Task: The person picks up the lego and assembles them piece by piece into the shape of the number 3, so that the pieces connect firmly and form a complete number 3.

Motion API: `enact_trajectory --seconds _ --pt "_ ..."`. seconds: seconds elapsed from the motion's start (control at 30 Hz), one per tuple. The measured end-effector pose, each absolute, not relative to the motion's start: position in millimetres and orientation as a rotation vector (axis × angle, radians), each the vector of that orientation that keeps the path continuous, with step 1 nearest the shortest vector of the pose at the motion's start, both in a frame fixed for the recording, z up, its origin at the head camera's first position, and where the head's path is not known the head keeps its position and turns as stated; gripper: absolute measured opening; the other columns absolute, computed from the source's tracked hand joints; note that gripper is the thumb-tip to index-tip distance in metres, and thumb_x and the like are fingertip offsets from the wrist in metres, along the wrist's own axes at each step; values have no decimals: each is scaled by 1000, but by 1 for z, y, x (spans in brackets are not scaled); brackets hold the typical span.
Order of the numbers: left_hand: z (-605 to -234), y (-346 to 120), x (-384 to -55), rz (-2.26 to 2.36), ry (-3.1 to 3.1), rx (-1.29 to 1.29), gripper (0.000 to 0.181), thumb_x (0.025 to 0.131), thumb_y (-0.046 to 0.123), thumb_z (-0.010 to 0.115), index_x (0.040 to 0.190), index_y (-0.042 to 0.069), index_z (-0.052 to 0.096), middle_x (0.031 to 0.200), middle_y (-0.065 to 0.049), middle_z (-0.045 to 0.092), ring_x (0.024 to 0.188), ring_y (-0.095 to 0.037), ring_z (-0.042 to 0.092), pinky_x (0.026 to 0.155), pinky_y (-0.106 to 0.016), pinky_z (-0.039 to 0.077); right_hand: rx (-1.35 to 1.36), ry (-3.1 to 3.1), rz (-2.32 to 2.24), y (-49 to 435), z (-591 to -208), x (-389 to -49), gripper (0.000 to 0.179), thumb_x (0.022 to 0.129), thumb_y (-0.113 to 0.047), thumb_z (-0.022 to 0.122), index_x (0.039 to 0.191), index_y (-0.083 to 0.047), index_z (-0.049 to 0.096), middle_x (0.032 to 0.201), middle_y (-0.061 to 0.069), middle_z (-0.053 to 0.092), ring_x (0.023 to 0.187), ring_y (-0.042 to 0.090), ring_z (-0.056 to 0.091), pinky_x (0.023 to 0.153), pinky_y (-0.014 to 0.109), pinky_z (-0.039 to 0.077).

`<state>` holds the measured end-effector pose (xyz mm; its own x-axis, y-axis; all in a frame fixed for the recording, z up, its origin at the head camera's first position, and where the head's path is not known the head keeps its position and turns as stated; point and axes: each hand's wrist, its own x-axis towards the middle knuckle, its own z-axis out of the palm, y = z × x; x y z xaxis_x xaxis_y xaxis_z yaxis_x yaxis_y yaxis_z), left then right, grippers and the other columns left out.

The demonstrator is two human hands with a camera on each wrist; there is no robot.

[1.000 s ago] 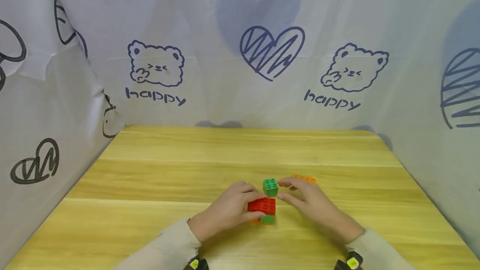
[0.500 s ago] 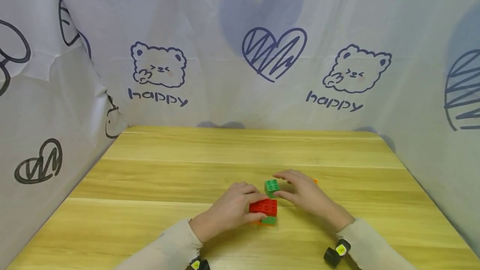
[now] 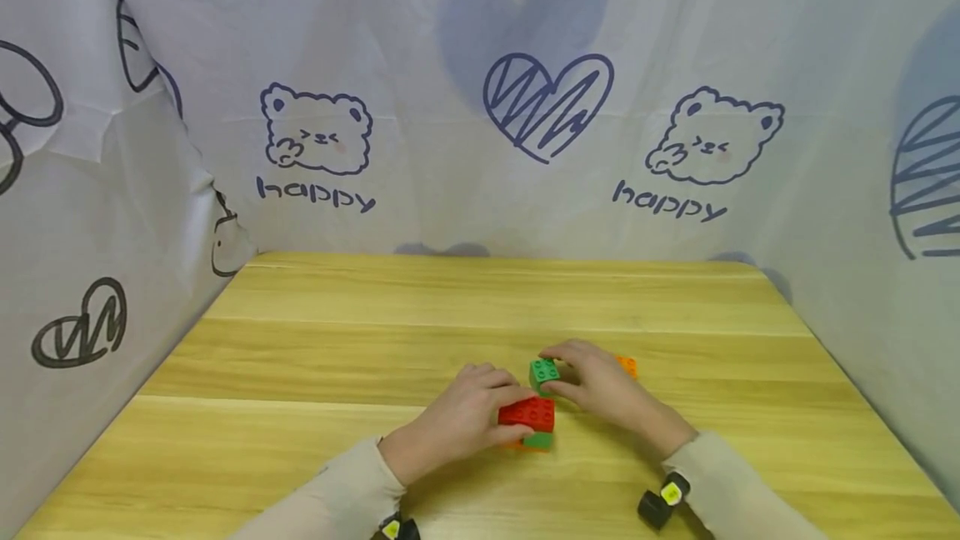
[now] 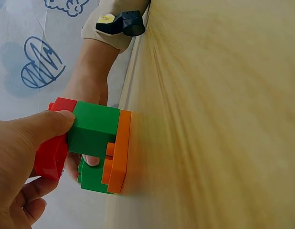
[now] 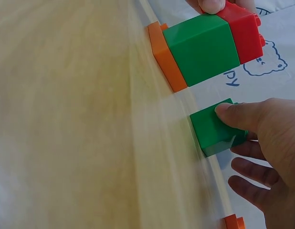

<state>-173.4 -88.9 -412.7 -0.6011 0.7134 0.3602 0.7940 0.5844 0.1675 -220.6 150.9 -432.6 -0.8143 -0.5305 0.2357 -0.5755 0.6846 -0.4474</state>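
My left hand grips a red brick, its thumb on one side and fingers on the other. That red brick tops a small stack: beneath it is a green brick, and at the bottom a thin orange brick lies on the table. Just beyond the stack, my right hand pinches a separate green block between thumb and index finger. This block shows four-sided studs on top in the head view and appears to stand on the table, apart from the stack.
Another orange brick lies behind my right hand, partly hidden by it. The wooden table ends at a white printed cloth hanging at the back and both sides.
My right hand has moved left to the separate green block, and its thumb and finger have closed on it. My left hand keeps its hold on the red brick.
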Motion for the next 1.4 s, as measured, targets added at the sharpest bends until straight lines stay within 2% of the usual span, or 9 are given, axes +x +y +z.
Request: enact_trajectory --seconds 0.23,0.47,0.93,1.4 --pt "-413 -89 -173 -477 -2540 -1241 42 85 43 75 117 17 72 105 4 67 91 -13 56 76 -28 42 912 -2811 818 150 -431 -220 45 89 -37 72 125 -12 63 118 0 64 100 20 64 84 41 53" --pt "-413 -88 -174 -503 -2560 -1239 41 85 43 75 117 18 71 105 4 67 91 -12 56 76 -29 44 839 -2809 889 153 -424 -215 44 87 -36 74 124 -14 63 121 0 64 101 22 64 84 41 53" --pt "-411 -86 -175 -599 -2598 -1217 41 83 41 77 114 15 68 104 5 68 85 -9 54 77 -25 45 903 -2714 867 157 -407 -200 41 88 -28 76 123 -13 63 114 -3 63 99 21 63 83 39 54" --pt "-414 -86 -175 -618 -2581 -1182 40 80 41 80 107 15 67 99 5 68 82 -8 53 73 -24 44 958 -2612 890 157 -391 -185 40 84 -25 79 120 -16 63 109 -8 62 94 8 61 81 29 54"
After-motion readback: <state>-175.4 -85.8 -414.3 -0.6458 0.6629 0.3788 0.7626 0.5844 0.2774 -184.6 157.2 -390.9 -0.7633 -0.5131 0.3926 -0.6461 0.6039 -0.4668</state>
